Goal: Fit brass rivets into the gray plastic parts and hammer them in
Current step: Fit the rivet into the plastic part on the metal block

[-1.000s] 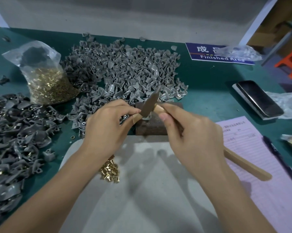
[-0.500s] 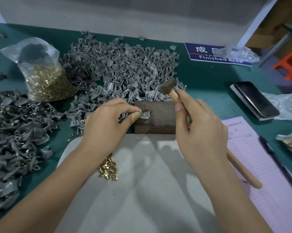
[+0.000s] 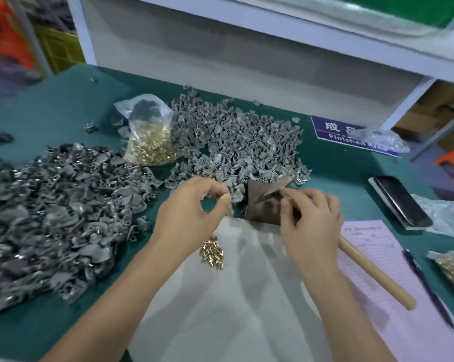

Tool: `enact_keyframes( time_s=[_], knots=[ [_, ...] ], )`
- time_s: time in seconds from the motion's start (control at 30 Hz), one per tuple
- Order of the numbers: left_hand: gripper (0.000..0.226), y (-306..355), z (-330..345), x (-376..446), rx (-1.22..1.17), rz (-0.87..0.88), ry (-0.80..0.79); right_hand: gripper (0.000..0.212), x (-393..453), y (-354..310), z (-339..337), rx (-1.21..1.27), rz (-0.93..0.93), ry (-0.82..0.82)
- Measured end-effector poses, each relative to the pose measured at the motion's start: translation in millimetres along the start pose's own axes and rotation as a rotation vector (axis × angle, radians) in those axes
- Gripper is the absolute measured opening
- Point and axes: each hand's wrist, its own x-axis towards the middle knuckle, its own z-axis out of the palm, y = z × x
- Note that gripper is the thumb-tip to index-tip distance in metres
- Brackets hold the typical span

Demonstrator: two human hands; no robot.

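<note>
Half a second ago the left hand (image 3: 192, 212) pressed the gray plastic part (image 3: 235, 190) flat on the brown block (image 3: 266, 202) and the hammer (image 3: 372, 270) head stood raised at about 1 o'clock from the block. Now the part is lifted off the block's left edge, and the hammer head is a blur low across the top of the block. I judge from this that the blow on this rivet is finished and the piece is on its way to a pile, so a new part and a new rivet come next. The left hand pinches the part between the curled forefinger and the thumb; the part sticks out from the fingertips toward 2 o'clock, just beside the block, and I cannot tell if it touches the block. The right hand (image 3: 312, 218) is closed around the hammer handle near the head, and the wooden handle runs out toward 4 o'clock over the pink paper (image 3: 393, 296). The loose brass rivets (image 3: 212, 253) lie on the white cloth (image 3: 220, 309) at 6 o'clock from the left hand, near the wrist. The heap of gray parts (image 3: 236, 145) lies at 12 o'clock, and a darker heap (image 3: 51, 218) at 9 o'clock.
</note>
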Motion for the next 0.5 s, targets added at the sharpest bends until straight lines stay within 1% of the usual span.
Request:
enact_keyframes(
  time_s=[0.03,0.1,0.13,0.17,0.27,0.37,0.43,0.5],
  knots=[
    [0.008,-1.1,-9.3,-5.7,0.001,0.014,0.013,0.017,-1.6,-10.2,0.3,0.184,-0.033,-0.020],
    [0.004,-4.4,-27.8,-17.2,0.016,0.026,0.052,0.014,-7.3,-42.4,1.9,0.593,-0.015,-0.154],
    [0.004,-6.9,-37.2,-24.3,0.021,0.024,0.074,0.013,-10.4,-61.5,3.9,0.727,0.005,-0.240],
    [0.004,-9.5,-46.4,-31.8,0.023,0.022,0.093,0.011,-13.7,-79.3,7.5,0.797,-0.002,-0.310],
    [0.002,-21.1,-76.1,-57.7,0.091,0.013,0.158,0.010,-21.5,-125.7,22.3,0.868,-0.092,-0.441],
    [0.007,-38.4,-105.5,-79.3,0.310,-0.040,0.295,0.015,-25.3,-163.6,37.7,0.896,-0.153,-0.556],
    [0.008,-49.3,-121.2,-88.9,0.431,-0.092,0.361,0.015,-29.1,-185.7,49.4,0.864,-0.197,-0.644],
    [0.008,-58.8,-133.6,-95.1,0.478,-0.138,0.396,0.015,-30.1,-204.0,60.8,0.802,-0.242,-0.686]
  ],
)
